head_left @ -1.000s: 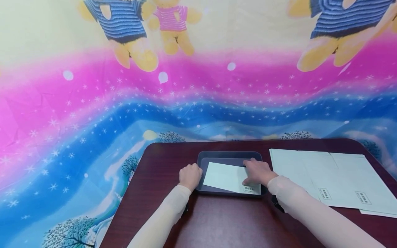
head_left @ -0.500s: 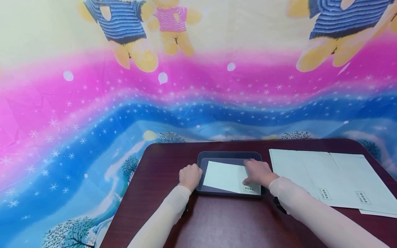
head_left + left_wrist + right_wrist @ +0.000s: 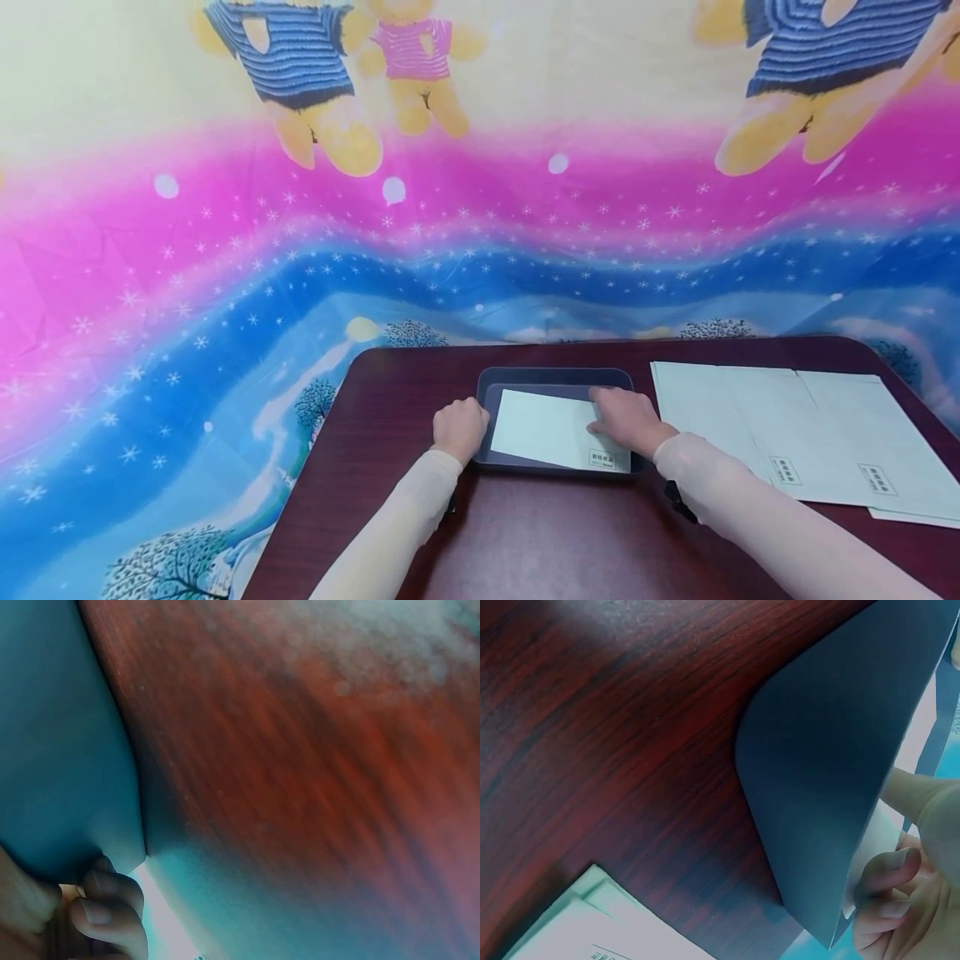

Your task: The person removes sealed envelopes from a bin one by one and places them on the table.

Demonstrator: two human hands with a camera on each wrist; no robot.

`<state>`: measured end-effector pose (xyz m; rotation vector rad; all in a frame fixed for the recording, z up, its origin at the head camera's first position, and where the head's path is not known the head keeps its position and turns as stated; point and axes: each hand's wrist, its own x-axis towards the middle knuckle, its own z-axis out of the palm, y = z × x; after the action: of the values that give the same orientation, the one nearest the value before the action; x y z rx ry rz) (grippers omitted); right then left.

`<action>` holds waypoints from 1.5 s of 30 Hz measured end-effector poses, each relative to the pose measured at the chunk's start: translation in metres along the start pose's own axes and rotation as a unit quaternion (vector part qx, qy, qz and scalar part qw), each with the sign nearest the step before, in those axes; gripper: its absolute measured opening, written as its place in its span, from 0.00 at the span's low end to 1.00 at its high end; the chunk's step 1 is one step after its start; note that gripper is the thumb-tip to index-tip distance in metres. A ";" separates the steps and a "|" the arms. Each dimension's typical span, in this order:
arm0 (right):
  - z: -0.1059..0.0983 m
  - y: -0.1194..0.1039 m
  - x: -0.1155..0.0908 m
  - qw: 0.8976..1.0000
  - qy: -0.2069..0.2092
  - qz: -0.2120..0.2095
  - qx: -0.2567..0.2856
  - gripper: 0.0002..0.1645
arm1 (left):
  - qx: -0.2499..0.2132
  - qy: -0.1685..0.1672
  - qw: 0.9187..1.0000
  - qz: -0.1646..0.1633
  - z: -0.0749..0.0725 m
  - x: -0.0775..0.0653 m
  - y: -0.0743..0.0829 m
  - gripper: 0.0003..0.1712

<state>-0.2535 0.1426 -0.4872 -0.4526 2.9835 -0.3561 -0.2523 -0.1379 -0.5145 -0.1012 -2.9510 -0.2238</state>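
Observation:
My left hand [image 3: 459, 427] grips the left wall of a dark grey tray [image 3: 555, 375]; its curled fingers show under the tray's corner in the left wrist view. A pale sheet of paper [image 3: 540, 429] with a small boxed print lies slightly askew inside the tray. Over its right end is my right hand [image 3: 628, 417], thumb and fingers on the paper. In the right wrist view the fingers of that hand [image 3: 922, 855] curl just past the tray's rim, with the paper beside them; the palm hides part of the sheet in the head view.
Larger pale papers [image 3: 802, 433] with the same boxed print overlap on the right side of the dark red wooden table [image 3: 555, 533]. A printed bear-patterned cloth [image 3: 480, 208] hangs right behind the table's far edge.
My right hand has shifted slightly to the right, and its thumb has drawn up from the printed box. The paper's left end has moved slightly. The left hand and tray stay put.

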 end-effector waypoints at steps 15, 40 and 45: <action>-0.004 -0.002 -0.003 0.999 0.036 -0.020 0.020 0.13 | -0.003 -0.008 1.000 -0.003 0.000 0.000 0.001 0.29; -0.033 -0.004 -0.010 0.994 0.067 -0.035 0.073 0.08 | 0.015 0.006 1.000 0.003 0.001 0.001 0.000 0.29; -0.036 -0.004 -0.013 0.994 0.070 -0.035 0.075 0.07 | 0.016 0.001 1.000 0.002 0.001 0.001 0.000 0.29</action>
<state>-0.2453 0.1505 -0.4508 -0.5387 3.0500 -0.6393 -0.2532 -0.1379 -0.5156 -0.1009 -2.9501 -0.1753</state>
